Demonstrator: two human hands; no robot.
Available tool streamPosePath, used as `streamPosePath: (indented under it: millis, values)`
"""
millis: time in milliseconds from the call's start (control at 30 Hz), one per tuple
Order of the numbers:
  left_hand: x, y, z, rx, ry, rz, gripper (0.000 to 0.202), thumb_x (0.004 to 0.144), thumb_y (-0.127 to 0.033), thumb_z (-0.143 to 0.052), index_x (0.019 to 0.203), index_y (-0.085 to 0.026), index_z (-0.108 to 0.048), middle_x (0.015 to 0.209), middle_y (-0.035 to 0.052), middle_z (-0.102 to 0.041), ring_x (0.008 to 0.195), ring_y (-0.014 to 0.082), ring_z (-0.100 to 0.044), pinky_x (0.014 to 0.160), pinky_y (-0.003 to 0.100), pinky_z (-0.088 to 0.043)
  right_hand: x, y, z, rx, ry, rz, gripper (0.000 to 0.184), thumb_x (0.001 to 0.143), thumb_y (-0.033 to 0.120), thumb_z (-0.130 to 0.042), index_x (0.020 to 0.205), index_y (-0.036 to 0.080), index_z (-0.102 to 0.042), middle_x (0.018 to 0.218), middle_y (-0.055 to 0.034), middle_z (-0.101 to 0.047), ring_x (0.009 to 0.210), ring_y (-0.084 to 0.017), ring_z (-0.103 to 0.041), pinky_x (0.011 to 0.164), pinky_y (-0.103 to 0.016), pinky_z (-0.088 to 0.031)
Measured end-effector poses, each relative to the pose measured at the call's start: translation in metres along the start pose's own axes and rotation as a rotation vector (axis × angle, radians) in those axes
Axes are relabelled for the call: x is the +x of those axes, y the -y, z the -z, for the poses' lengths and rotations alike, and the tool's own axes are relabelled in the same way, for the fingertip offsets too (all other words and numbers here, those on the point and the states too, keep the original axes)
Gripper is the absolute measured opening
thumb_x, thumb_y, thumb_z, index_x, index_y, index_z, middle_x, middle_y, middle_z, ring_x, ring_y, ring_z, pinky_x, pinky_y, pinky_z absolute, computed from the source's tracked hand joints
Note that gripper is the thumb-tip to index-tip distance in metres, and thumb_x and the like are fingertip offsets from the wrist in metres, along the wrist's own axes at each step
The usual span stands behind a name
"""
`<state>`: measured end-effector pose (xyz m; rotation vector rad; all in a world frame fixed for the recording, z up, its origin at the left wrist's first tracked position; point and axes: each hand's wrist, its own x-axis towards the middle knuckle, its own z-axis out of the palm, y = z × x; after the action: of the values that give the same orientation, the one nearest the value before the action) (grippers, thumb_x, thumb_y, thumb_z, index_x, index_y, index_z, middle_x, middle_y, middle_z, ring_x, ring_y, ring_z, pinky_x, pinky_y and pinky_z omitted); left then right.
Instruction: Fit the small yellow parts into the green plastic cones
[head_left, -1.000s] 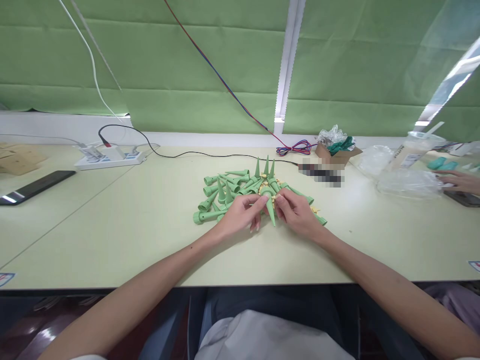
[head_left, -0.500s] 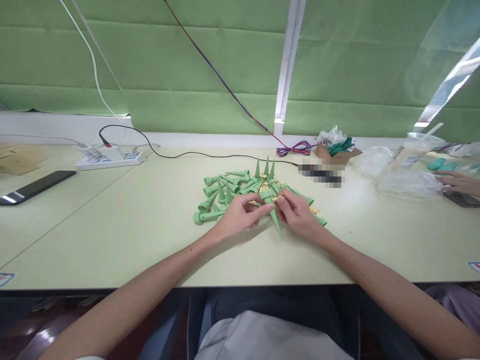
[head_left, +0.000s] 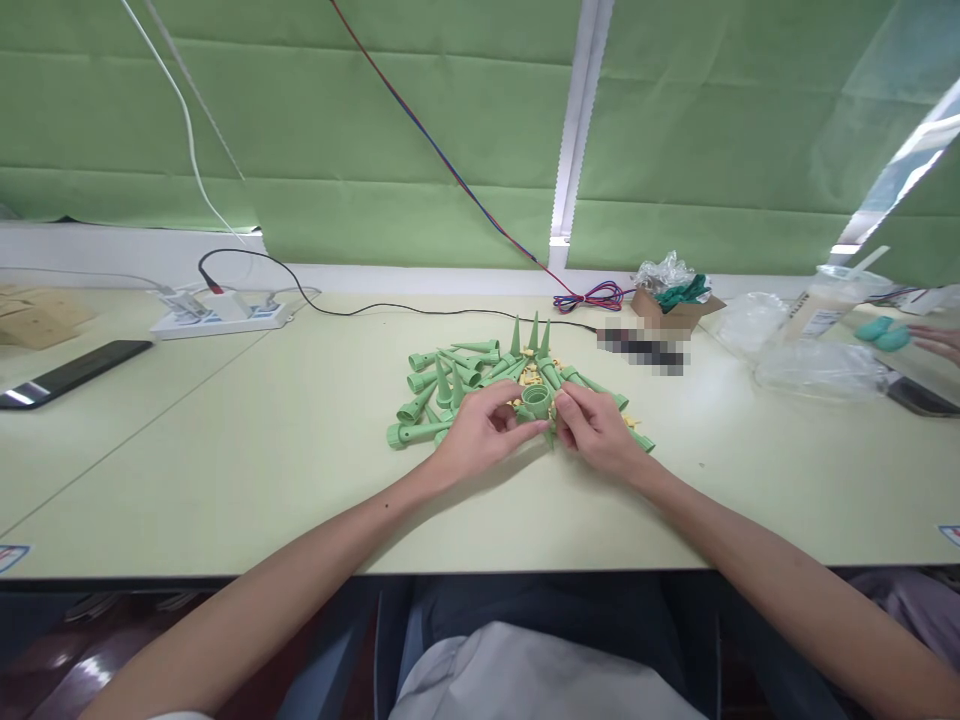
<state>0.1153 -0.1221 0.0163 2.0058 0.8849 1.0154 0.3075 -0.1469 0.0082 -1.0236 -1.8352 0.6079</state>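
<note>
My left hand is closed round a green plastic watering spike, its open threaded end tilted up toward me and its point partly hidden below. Pinched at the spike's right side, the fingers of my right hand close on a small yellow piece, mostly covered by the fingertips. Around and behind both hands lies a pile of similar green spikes, some lying and some standing point up. Small yellow pieces are scattered among them.
A power strip and a dark phone-like slab are at left. Behind to the right are a small cardboard box, coiled wire, a plastic cup and clear bags. Another person's hand is near teal pieces.
The spike in my left hand has turned, so its open end now faces me instead of its side. At far right, the other person's hand has moved away from the phone.
</note>
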Motion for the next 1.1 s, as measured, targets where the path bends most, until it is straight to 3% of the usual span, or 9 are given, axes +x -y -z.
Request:
streamPosePath:
  millis: [200,567,900,1000,1100]
  values:
    - [0.000,0.004,-0.001,0.049,-0.036,-0.146,0.019,0.083,-0.031,-0.074,0.086,-0.016,-0.063,0.093,0.0034,-0.058,0.058,0.0068,-0.050,0.051,0.021,-0.044,0.000,0.000,0.000,0.010,0.015,0.033,0.053,0.106,0.047,-0.036,0.059,0.024,-0.044,0.046,0.0016,-0.051,0.043,-0.013,-0.047,0.053,-0.031,-0.041]
    - [-0.002,0.006,-0.003,0.119,-0.061,-0.306,0.013,0.087,-0.016,-0.066,0.098,-0.017,-0.071,0.097,0.0040,-0.061,0.055,0.0033,-0.048,0.051,0.019,-0.045,0.000,0.000,0.000,-0.022,0.002,0.045,0.060,0.106,0.046,-0.035,0.052,0.023,-0.047,0.043,0.0014,-0.052,0.041,-0.012,-0.047,0.054,-0.031,-0.041]
    - [0.000,0.001,-0.002,0.082,-0.155,-0.108,0.012,0.089,-0.023,-0.062,0.099,-0.018,-0.063,0.099,0.0040,-0.063,0.060,0.0073,-0.054,0.052,0.020,-0.045,0.000,-0.005,-0.004,0.029,-0.115,-0.013,0.045,0.105,0.047,-0.039,0.067,0.024,-0.043,0.055,0.0009,-0.056,0.051,-0.015,-0.050,0.057,-0.030,-0.040]
    - [0.002,-0.003,0.000,-0.029,-0.137,0.041,0.025,0.096,-0.040,-0.055,0.086,-0.017,-0.059,0.075,0.0000,-0.062,0.051,0.0083,-0.051,0.049,0.022,-0.041,-0.001,-0.006,-0.004,0.055,-0.130,-0.027,0.043,0.105,0.048,-0.040,0.070,0.024,-0.043,0.056,0.0016,-0.055,0.052,-0.015,-0.049,0.056,-0.030,-0.039]
    - [0.004,-0.008,0.002,-0.166,0.008,0.154,0.048,0.099,-0.054,-0.043,0.069,-0.017,-0.052,0.051,-0.0025,-0.051,0.045,0.0111,-0.051,0.049,0.024,-0.041,0.000,-0.006,-0.004,0.055,-0.097,-0.025,0.040,0.105,0.047,-0.040,0.073,0.024,-0.047,0.056,0.0024,-0.054,0.051,-0.015,-0.047,0.056,-0.030,-0.038]
